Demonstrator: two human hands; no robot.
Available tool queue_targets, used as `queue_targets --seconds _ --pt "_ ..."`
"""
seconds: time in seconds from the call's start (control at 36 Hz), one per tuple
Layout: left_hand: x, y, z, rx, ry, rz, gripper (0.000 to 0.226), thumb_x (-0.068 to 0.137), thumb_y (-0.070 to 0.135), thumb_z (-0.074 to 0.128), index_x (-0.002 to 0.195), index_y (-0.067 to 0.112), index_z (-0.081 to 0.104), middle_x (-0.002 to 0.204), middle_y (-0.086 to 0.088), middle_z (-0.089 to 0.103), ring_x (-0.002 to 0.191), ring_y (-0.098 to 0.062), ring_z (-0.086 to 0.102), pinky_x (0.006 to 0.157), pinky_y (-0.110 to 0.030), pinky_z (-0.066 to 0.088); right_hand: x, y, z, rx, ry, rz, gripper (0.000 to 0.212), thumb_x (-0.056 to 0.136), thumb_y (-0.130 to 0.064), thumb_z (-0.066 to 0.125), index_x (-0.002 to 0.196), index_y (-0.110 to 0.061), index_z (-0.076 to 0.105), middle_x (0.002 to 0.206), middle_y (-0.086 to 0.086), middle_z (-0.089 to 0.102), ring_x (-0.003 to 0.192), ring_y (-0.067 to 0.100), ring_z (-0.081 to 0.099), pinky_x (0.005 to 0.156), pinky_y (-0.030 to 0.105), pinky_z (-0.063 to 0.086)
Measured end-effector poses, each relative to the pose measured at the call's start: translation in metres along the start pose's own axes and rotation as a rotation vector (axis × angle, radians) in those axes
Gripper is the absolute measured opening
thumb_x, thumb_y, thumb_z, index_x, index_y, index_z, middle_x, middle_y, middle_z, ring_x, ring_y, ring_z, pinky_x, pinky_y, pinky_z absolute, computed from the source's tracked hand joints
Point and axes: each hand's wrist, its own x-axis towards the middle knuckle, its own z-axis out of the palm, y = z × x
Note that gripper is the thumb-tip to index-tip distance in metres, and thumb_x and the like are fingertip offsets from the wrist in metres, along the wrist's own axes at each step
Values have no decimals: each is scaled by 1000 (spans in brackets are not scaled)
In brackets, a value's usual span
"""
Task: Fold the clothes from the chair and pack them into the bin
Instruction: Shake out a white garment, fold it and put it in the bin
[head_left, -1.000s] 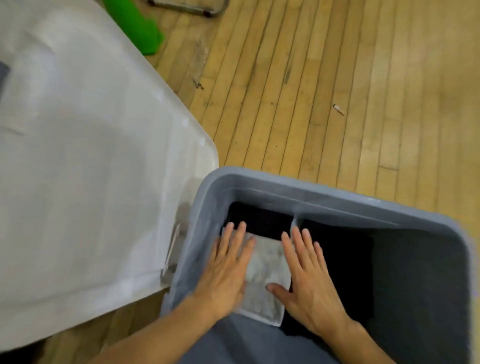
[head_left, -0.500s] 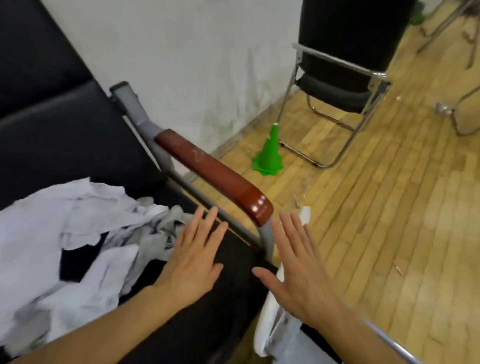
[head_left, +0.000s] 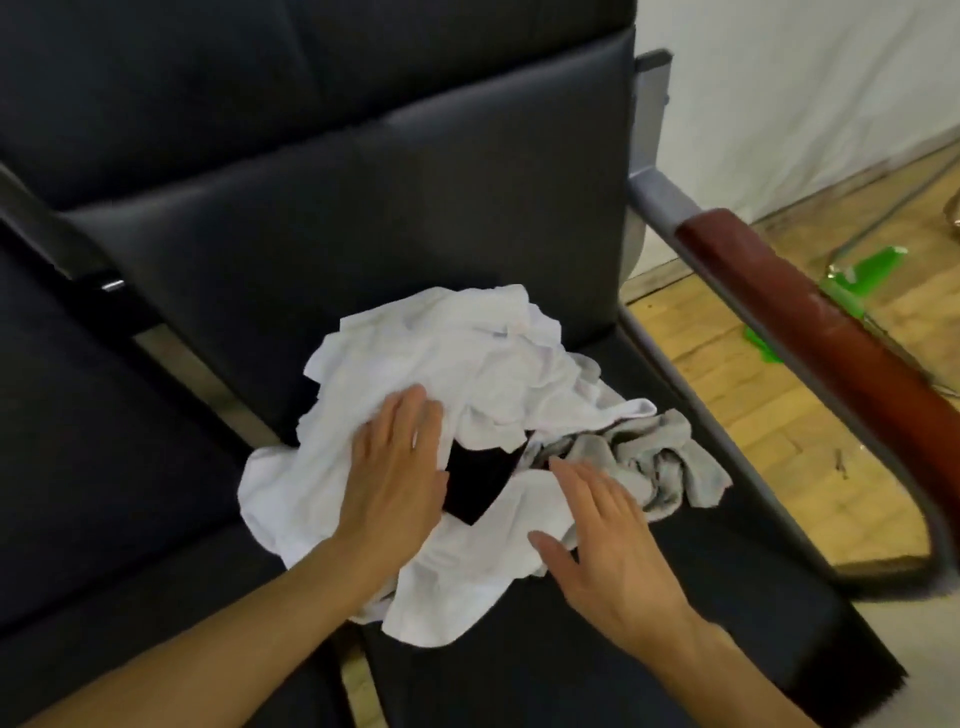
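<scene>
— Black padded seating fills most of my feed. What sits on it?

— On the black leather-look chair (head_left: 519, 218) with the grey metal frame I see a crumpled heap of white cloth garments (head_left: 431, 374), lying on the seat near the backrest. A wrinkled grey fabric piece (head_left: 670, 467) lies against the heap's right edge, and a dark patch shows through a gap in the middle; I cannot tell if that is a garment or the seat.

— And the hands?

— My left hand (head_left: 395, 478) rests flat on the white heap, fingers straight and together, gripping nothing. My right hand (head_left: 608, 540) is just beside it, fingers extended and relaxed, fingertips at the edge of the grey piece; I cannot tell if it presses down or hovers.

— Anything off to the side?

— A reddish-brown wooden armrest (head_left: 831, 343) on the right, pale plank flooring (head_left: 753, 415) beyond it, and a bright green plastic object (head_left: 857, 280), blurred.
</scene>
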Motion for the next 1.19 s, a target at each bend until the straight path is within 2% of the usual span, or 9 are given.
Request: queue_targets --seconds 0.11,0.22,0.33,0.44,0.64,0.86,0.94,1.03,1.19 --pt "15 -10 12 -101 47 -91 54 49 8 90 97 6 65 104 -11 65 94 -30 65 72 -37 55 22 -16 22 8 32 -38 66 77 -31 66 134 -15 38 128 6 58 125 21 45 99 42 44" --pt "17 -10 2 -302 85 -171 4 84 8 66 84 5 64 87 -10 64 83 -30 60 68 -39 49 33 -25 25 21 5 -46 58 80 -30 57 133 -12 43 126 7 58 124 19 42 101 32 32" --pt "16 -11 -33 -527 148 -286 26 98 22 49 78 7 56 76 -4 59 75 -24 54 69 -44 46 38 -48 5 125 -66 -57 59 90 -39 44 143 -16 35 138 1 46 131 19 39 105 21 15" --pt "23 -20 -93 -724 242 -396 27 96 23 52 78 5 61 70 -4 61 72 -25 58 70 -44 49 58 -89 -37 210 -132 -98 61 94 -45 49 145 -26 25 139 -11 41 128 7 36 108 21 27" --pt "24 -20 -226 -770 312 -430 26 94 26 54 80 5 62 70 -2 60 66 -14 53 65 -30 44 66 -178 -117 206 -212 -178 32 94 -46 47 119 -25 47 111 -10 58 98 11 55 93 27 42" --pt "-2 -47 -448 -938 399 -438 27 95 32 51 72 19 59 75 5 58 69 -8 52 66 -22 42 52 -289 -265 239 -47 -315 9 98 -34 44 103 -26 46 103 -7 58 90 10 58 86 31 50" --pt "-28 -66 -518 -1046 441 -412 36 96 31 51 71 5 56 73 -1 55 69 -14 49 65 -23 38 31 -337 -297 173 -78 -378 40 96 -28 47 132 -32 29 123 -9 44 106 12 53 93 33 46" --pt "-60 -86 -578 -1117 454 -360 37 95 31 52 79 -2 56 80 -11 51 73 -21 48 70 -30 41 11 -389 -315 216 0 -445 55 96 -29 45 135 -47 11 122 -19 35 105 7 51 92 28 47" --pt "-149 -151 -668 -1046 519 -325 34 95 35 53 71 13 42 70 -7 39 65 -17 35 56 -22 29 -33 -509 -349 307 123 -475 8 97 -27 47 94 -34 50 92 -19 54 82 1 54 75 19 46"
